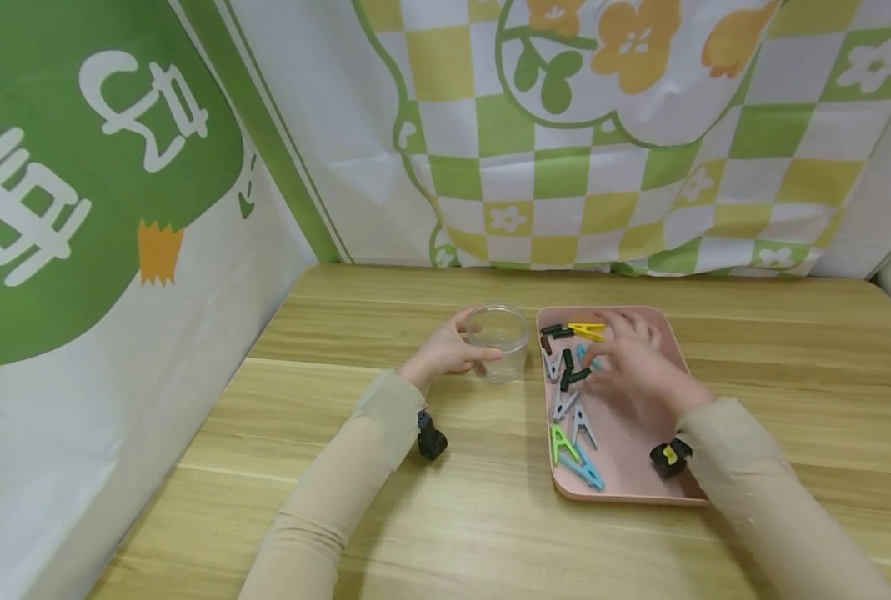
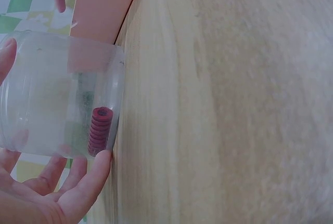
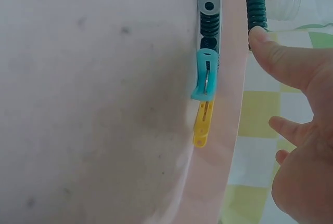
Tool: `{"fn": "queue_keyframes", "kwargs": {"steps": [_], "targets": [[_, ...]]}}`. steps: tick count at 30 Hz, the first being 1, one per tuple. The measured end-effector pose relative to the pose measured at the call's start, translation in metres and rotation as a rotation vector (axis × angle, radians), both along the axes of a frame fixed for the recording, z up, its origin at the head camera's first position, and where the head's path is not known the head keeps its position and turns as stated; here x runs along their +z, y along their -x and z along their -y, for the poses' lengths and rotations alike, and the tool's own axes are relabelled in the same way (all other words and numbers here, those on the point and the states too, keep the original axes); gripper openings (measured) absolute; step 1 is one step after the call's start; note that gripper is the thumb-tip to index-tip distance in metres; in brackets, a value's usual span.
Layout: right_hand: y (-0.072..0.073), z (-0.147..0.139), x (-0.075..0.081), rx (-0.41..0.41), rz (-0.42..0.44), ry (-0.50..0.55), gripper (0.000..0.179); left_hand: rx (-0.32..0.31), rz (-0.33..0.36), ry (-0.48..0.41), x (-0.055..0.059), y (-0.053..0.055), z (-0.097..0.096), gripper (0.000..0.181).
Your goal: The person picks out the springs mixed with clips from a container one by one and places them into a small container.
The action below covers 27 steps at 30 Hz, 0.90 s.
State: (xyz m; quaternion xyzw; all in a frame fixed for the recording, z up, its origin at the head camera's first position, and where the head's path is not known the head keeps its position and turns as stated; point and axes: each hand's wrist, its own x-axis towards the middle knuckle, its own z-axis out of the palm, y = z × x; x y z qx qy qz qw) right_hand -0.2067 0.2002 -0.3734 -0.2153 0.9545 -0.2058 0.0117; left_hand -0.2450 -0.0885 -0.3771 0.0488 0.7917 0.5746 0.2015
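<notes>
My left hand grips a clear plastic jar standing on the table, its thumb and fingers around the side. Inside the jar, at the bottom, a red coil spring shows in the left wrist view. A blurred dark green shape shows through the wall beside it. Over the pink tray, my right hand pinches a dark green coil spring at the thumb tip. Below that hand lie a light blue clothespin, a yellow clothespin and more dark springs.
Along the tray's left side lie grey clothespins, a lime green clothespin and another blue clothespin. A wooden table carries everything. Behind it hangs a checkered cloth; a printed green and white sheet stands at left.
</notes>
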Motion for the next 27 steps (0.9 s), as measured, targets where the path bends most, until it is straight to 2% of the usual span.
{"fn": "queue_keyframes", "kwargs": {"steps": [16, 27], "targets": [[0.000, -0.002, 0.018, 0.037, -0.038, -0.026, 0.009, -0.013, -0.007, 0.020, 0.002, 0.000, 0.000, 0.089], [0.000, 0.001, 0.031, 0.024, -0.038, -0.040, 0.007, -0.007, -0.001, 0.003, 0.001, 0.000, 0.000, 0.090]]}}
